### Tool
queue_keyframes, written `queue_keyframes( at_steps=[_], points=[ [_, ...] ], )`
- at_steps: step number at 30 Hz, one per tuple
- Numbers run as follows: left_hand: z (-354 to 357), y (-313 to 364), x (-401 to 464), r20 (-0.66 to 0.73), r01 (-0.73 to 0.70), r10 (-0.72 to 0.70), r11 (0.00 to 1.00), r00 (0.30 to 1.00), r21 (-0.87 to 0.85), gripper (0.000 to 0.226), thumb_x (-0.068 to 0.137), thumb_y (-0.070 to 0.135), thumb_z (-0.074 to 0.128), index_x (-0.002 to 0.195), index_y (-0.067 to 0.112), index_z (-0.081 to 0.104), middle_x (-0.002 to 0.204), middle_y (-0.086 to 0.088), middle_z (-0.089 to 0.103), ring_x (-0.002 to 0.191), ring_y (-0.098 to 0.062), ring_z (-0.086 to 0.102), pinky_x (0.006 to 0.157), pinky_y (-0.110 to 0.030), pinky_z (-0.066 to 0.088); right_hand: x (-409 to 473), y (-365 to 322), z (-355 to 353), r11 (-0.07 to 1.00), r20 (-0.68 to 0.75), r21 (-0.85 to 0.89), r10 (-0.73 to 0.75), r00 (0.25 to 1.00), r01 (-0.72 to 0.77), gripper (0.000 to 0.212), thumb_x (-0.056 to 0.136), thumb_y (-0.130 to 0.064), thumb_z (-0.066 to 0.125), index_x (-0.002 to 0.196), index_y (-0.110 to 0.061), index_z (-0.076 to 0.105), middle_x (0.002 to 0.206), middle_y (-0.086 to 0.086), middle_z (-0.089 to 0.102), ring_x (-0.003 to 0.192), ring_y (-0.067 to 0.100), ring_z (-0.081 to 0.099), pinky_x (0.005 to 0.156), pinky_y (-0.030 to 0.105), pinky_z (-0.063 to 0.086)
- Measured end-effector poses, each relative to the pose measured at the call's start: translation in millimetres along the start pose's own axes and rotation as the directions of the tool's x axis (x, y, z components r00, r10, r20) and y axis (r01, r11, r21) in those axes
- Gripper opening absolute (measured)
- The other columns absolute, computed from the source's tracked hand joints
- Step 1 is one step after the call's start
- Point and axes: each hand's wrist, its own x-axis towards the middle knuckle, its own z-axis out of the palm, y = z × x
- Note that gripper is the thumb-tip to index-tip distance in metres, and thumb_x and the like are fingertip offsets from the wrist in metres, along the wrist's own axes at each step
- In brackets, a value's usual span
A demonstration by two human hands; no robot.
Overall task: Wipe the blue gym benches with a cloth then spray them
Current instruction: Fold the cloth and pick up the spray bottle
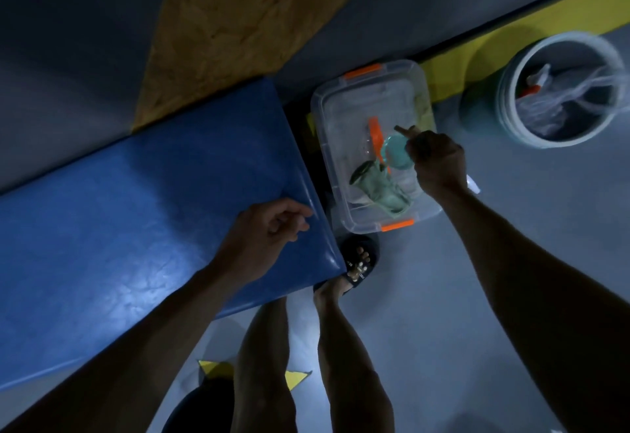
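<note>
Right now the right hand point(438, 160), right of centre in the frame, curls its fingers round a teal bottle point(395, 152) over a clear plastic box point(419, 81) with orange clips on the floor. A crumpled pale-green cloth point(381, 190) lies inside the box, just below the bottle. The cloth looks soft and light, easiest pinched at a loose fold; the bottle, probably smooth plastic, wants a full grip at the neck. The left hand point(262, 238), loosely curled and holding nothing, rests at the end of the blue bench point(119, 221), which fills the left of the frame. A white bucket point(511, 105) stands at the upper right.
</note>
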Motion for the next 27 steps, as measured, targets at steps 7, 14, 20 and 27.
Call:
queue_keyframes(
  at_steps=[7,14,20,27],
  points=[
    [-10.5,87.0,-29.8,-0.064,-0.214,0.217,0.976,0.974,0.048,0.022,0.086,0.036,0.07,0.108,0.041,0.066,0.093,0.016,0.07,0.087,-0.005,0.067,0.081,-0.025,0.054,-90.6,-88.1,-82.7,0.942,0.017,0.282,-0.193,0.981,0.181,0.009,0.08,-0.02,0.077,0.084,-0.017,0.069,0.076,-0.006,0.06,0.069,0.001,0.052,0.062,0.002,0.034],
    [-30.7,178.6,-100.2,0.02,-0.466,0.468,0.871,0.883,0.158,0.021,0.084,0.031,0.074,0.1,0.018,0.071,0.092,0.005,0.065,0.087,-0.007,0.065,0.073,-0.018,0.051,-167.9,-164.2,-167.3,0.853,0.089,0.364,-0.432,0.898,0.374,0.015,0.081,-0.03,0.076,0.087,-0.028,0.063,0.062,-0.017,0.052,0.062,-0.001,0.054,0.057,0.009,0.034],
    [-50.2,195.1,-177.5,0.02,-0.522,0.53,0.828,0.848,0.205,0.009,0.086,0.02,0.074,0.094,0.017,0.07,0.089,0.008,0.065,0.084,-0.007,0.065,0.074,-0.019,0.051,-218.2,-196.2,-211.0,0.815,0.144,0.476,-0.443,0.885,0.33,0.023,0.072,-0.038,0.081,0.09,-0.041,0.068,0.079,-0.013,0.063,0.075,0.0,0.061,0.066,0.02,0.046],
    [-67.7,186.9,-236.1,-0.072,-0.461,0.461,0.887,0.885,0.021,0.01,0.085,0.013,0.074,0.093,0.018,0.071,0.089,0.005,0.072,0.084,-0.007,0.067,0.075,-0.016,0.051,-252.8,-214.9,-219.7,0.727,0.332,0.659,-0.512,0.793,0.194,0.049,0.071,-0.02,0.085,0.115,-0.021,0.064,0.106,-0.004,0.064,0.098,0.011,0.063,0.08,0.023,0.049]
  ],
)
